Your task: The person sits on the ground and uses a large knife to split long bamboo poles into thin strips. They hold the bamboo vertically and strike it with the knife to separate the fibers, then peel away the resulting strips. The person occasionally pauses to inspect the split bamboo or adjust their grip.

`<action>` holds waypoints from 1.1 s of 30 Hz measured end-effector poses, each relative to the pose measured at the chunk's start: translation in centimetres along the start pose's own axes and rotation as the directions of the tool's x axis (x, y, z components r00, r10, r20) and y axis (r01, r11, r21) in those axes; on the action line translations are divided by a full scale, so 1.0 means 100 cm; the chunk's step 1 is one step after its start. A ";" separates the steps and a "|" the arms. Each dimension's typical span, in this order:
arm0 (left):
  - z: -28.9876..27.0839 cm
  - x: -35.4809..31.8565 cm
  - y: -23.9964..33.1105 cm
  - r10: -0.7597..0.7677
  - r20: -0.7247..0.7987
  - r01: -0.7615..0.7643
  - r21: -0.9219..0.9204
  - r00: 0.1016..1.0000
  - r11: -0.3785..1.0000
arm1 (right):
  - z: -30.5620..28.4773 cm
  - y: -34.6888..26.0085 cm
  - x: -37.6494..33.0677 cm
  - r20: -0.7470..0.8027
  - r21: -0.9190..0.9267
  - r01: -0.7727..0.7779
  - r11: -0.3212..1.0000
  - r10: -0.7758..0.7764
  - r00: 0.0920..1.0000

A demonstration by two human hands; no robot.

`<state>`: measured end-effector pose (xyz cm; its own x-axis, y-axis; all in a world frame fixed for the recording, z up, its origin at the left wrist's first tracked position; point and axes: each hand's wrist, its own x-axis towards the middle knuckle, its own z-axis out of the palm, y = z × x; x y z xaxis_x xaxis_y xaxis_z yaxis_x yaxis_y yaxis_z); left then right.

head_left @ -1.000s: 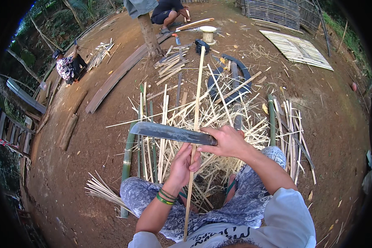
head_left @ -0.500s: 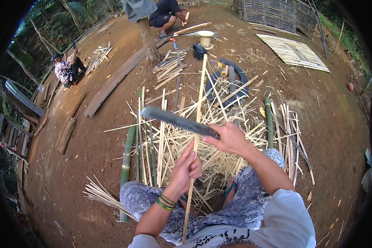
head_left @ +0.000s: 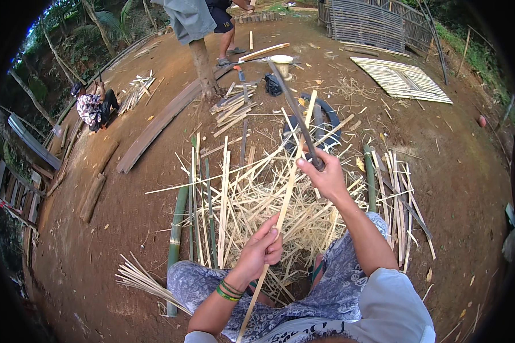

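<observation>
My left hand (head_left: 258, 251) is closed around a long pale bamboo strip (head_left: 286, 200), which slants from my lap up and away to the right. In my right hand (head_left: 330, 182) is the dark handle of a machete (head_left: 294, 106), its long blade pointing away and slightly left. The blade crosses the strip's far part, and the fingers of my right hand are close against the strip there; whether they also pinch it cannot be made out. Beneath both hands lies a heap of thin bamboo shavings (head_left: 309, 220) between my bent legs.
Green bamboo poles (head_left: 178, 228) flank the heap, with cut strips (head_left: 403, 200) at right and a bundle (head_left: 146, 277) at left. Ahead are a black ring (head_left: 329, 111), a tree trunk (head_left: 201, 66), a plank (head_left: 154, 126) and a slatted panel (head_left: 400, 79). Two other people are farther off.
The machete has swung from lying across the strip, pointing left, to pointing away along it. My left hand and the strip have come lower. A person in the background has stood up from crouching.
</observation>
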<state>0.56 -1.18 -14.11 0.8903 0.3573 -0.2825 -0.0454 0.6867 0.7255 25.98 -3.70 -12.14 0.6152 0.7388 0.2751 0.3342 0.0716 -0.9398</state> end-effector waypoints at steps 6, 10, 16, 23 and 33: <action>0.008 0.000 -0.008 -0.111 0.108 0.107 0.042 0.988 0.993 | -0.015 -0.011 0.011 -0.128 0.378 0.016 0.926 0.035 0.991; 0.009 0.000 -0.014 -0.148 0.158 0.140 0.062 0.976 0.988 | -0.030 -0.007 0.018 -0.223 0.545 0.049 0.837 0.088 0.971; 0.012 0.000 -0.017 -0.185 0.158 0.169 0.107 0.970 0.980 | -0.047 -0.004 0.023 -0.274 0.681 0.111 0.724 0.110 0.955; 0.005 0.004 -0.027 -0.207 0.181 0.188 0.115 0.961 0.975 | -0.059 -0.004 0.025 -0.353 0.666 0.160 0.728 0.119 0.928; 0.017 0.001 -0.030 -0.248 0.180 0.211 0.204 0.952 0.956 | -0.093 0.011 0.032 -0.591 0.387 0.162 0.908 0.110 0.799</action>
<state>1.58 -4.25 -15.27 0.9402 0.0558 -0.3359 0.2364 0.6029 0.7620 34.94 -7.50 -10.37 0.9504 0.2019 0.2364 0.1264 0.4438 -0.8872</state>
